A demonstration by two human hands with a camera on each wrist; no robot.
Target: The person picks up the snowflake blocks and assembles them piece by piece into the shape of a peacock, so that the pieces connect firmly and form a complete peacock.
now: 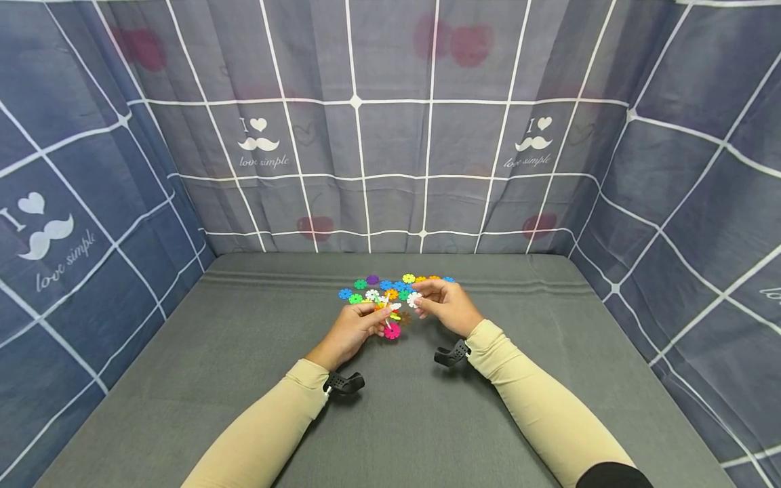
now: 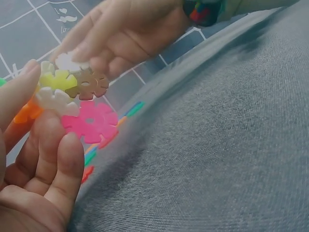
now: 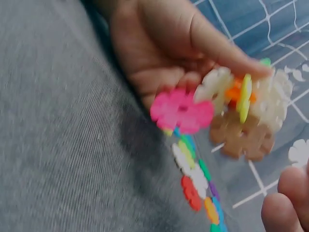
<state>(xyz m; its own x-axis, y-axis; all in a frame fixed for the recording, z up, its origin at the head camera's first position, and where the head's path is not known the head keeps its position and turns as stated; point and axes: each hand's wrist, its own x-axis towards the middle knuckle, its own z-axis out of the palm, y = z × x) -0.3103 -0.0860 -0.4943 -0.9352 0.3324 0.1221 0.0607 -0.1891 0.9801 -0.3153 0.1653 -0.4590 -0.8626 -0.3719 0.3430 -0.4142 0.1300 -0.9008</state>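
My left hand [image 1: 356, 325] pinches a small cluster of interlocked plastic snowflake discs. A pink disc [image 3: 182, 111], a brown disc [image 3: 241, 137], a yellow disc [image 2: 59, 81] and several white ones make up the cluster, with orange [image 2: 29, 112] near the thumb. To its right, my right hand [image 1: 450, 308] pinches a single white snowflake disc [image 1: 414, 299] between thumb and fingers. In the left wrist view this disc appears close behind the cluster; whether they touch I cannot tell.
Behind the hands, loose discs lie spread on the grey cloth-covered table [image 1: 390, 420], among them a purple disc [image 1: 373, 279], a blue disc [image 1: 345, 293] and a yellow disc [image 1: 409, 278]. Checked curtains [image 1: 390, 142] enclose the back and both sides.
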